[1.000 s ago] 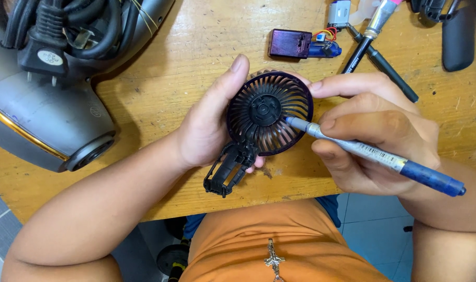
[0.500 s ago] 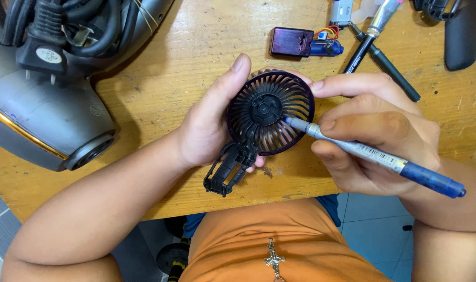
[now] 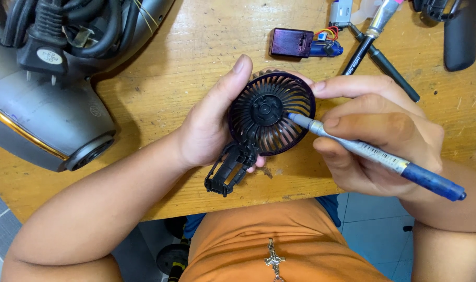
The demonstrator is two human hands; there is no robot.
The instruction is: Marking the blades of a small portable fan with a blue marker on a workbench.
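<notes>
- Holding a small dark handheld fan (image 3: 269, 117) just above the wooden worktop (image 3: 196, 68), near its front edge, the left hand (image 3: 209, 125) grips it from the side, thumb stretched up along the rim of the round grille and fingers mostly hidden behind.
- Fan is turned grille-up toward the camera, judged so that the hub and ribs are open to the tool; its open, frame-like handle section (image 3: 226, 172) hangs down past the heel of the hand toward the worktop edge.
- Right hand (image 3: 376, 138) is closed on a slim screwdriver (image 3: 374, 154) with a metal shaft and blue grip, held pen-fashion; its tip rests on the grille just right of the hub.
- Right forefinger lies extended along the top rim of the grille, judged to brace it.
- Both forearms come in from the near edge, wrists low, elbows spread apart.
- Further back, well apart from the hands: a grey appliance body (image 3: 44, 104) with a coiled black cord, a purple battery pack (image 3: 291, 43) with coloured wires, and black-handled tools (image 3: 384, 62).
</notes>
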